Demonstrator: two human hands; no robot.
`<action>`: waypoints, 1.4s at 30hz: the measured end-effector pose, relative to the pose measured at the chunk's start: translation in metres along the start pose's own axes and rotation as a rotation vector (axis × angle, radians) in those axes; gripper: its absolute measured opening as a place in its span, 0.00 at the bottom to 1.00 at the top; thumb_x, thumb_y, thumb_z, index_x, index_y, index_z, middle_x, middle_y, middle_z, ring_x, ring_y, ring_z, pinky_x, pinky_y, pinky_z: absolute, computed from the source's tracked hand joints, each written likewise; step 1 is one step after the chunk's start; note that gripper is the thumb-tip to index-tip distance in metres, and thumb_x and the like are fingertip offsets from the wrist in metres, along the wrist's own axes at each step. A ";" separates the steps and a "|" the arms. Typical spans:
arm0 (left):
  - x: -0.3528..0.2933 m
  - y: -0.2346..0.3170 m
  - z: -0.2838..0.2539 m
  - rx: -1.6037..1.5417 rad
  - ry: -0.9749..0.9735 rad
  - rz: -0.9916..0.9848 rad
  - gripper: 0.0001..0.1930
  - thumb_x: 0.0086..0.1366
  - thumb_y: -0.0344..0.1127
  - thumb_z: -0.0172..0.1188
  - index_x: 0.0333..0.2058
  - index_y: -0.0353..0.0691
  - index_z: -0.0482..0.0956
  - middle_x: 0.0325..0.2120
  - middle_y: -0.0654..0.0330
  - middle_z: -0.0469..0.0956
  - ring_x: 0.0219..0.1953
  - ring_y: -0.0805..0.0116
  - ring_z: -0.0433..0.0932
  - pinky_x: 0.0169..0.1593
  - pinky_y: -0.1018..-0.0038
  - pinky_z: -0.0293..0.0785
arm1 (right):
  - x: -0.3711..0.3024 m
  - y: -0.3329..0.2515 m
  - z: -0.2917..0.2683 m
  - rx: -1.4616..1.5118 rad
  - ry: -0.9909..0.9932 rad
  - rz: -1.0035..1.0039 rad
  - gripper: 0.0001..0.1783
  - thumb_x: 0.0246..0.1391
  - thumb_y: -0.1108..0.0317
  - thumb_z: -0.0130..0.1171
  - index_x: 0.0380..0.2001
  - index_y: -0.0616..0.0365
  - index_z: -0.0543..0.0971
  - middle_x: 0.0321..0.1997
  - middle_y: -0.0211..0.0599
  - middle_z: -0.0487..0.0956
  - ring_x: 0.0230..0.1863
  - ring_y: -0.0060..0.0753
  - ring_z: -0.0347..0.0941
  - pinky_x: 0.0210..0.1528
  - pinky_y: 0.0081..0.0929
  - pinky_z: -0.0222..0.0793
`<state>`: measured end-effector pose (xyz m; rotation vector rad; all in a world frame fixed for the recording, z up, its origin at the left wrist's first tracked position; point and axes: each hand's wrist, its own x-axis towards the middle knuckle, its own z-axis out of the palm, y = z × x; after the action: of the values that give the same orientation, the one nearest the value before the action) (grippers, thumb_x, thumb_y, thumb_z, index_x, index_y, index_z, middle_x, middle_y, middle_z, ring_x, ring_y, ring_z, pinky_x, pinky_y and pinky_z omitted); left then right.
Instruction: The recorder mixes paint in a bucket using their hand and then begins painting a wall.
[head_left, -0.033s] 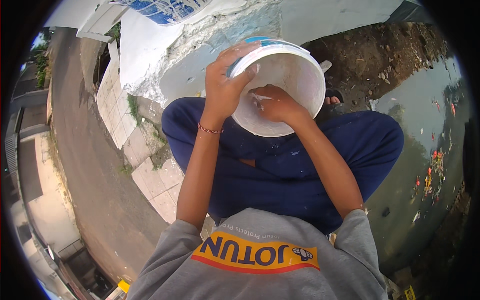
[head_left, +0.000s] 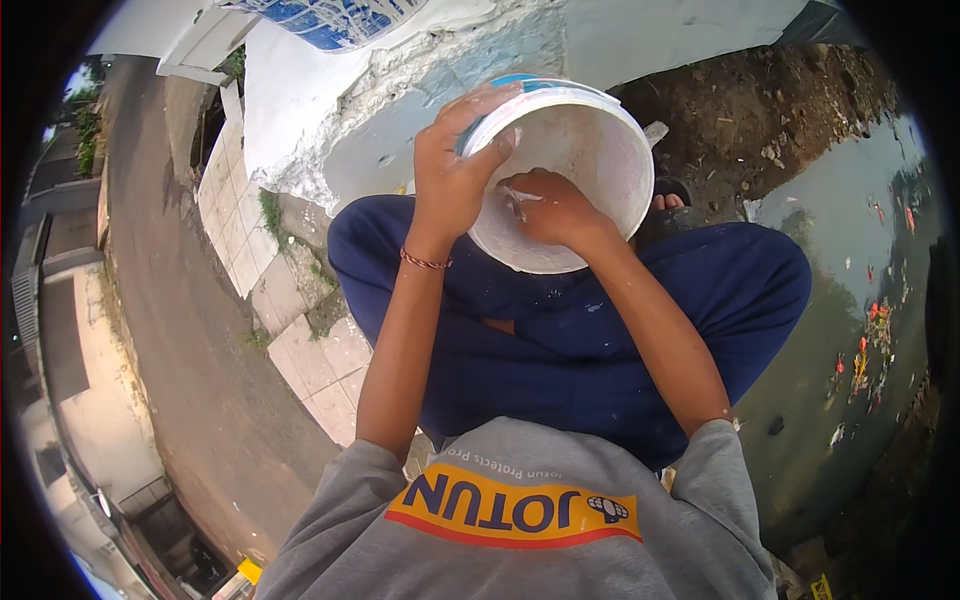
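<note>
A white plastic bucket (head_left: 600, 145) with a blue patch on its outside leans tilted over my lap, its mouth turned toward me. Gripping its left rim is my left hand (head_left: 455, 165), thumb inside and fingers round the outer wall. My right hand (head_left: 548, 207) reaches into the bucket with its fingers curled closed near the inner left side. White smears show on those fingers; whatever they may hold is hidden. Pale residue coats the bucket's inner wall.
A second bucket (head_left: 335, 22), blue and white with drips, stands at the top edge by a rough, chipped white wall (head_left: 395, 125). Murky water (head_left: 790, 350) with floating litter (head_left: 862, 365) lies right, below bare soil (head_left: 715, 115). Broken pale tiles (head_left: 315, 365) and a road (head_left: 175, 290) run left.
</note>
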<state>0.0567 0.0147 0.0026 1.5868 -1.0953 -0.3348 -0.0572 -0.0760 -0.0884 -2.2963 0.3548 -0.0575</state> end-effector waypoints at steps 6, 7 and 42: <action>-0.007 0.004 0.005 0.048 0.013 -0.013 0.17 0.59 0.27 0.61 0.48 0.32 0.80 0.50 0.55 0.79 0.53 0.67 0.74 0.59 0.72 0.66 | 0.017 -0.009 0.008 -0.105 0.148 -0.034 0.10 0.50 0.71 0.52 0.34 0.56 0.81 0.38 0.48 0.79 0.45 0.51 0.77 0.49 0.43 0.72; -0.008 0.006 0.005 0.045 0.001 -0.014 0.17 0.59 0.27 0.61 0.48 0.32 0.80 0.50 0.55 0.79 0.53 0.67 0.74 0.59 0.72 0.66 | 0.015 -0.011 0.007 -0.117 0.148 -0.042 0.09 0.50 0.71 0.52 0.31 0.57 0.81 0.38 0.49 0.79 0.44 0.51 0.77 0.47 0.43 0.73; -0.011 0.013 0.030 0.119 -0.051 0.121 0.21 0.57 0.27 0.64 0.50 0.33 0.79 0.49 0.54 0.80 0.50 0.67 0.77 0.57 0.73 0.68 | 0.019 0.024 0.009 -0.096 0.132 -0.206 0.11 0.52 0.72 0.52 0.38 0.55 0.80 0.43 0.49 0.78 0.48 0.50 0.76 0.51 0.41 0.73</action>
<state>0.0237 0.0058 0.0004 1.6152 -1.2645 -0.2342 -0.0430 -0.0902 -0.1138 -2.4233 0.1905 -0.3030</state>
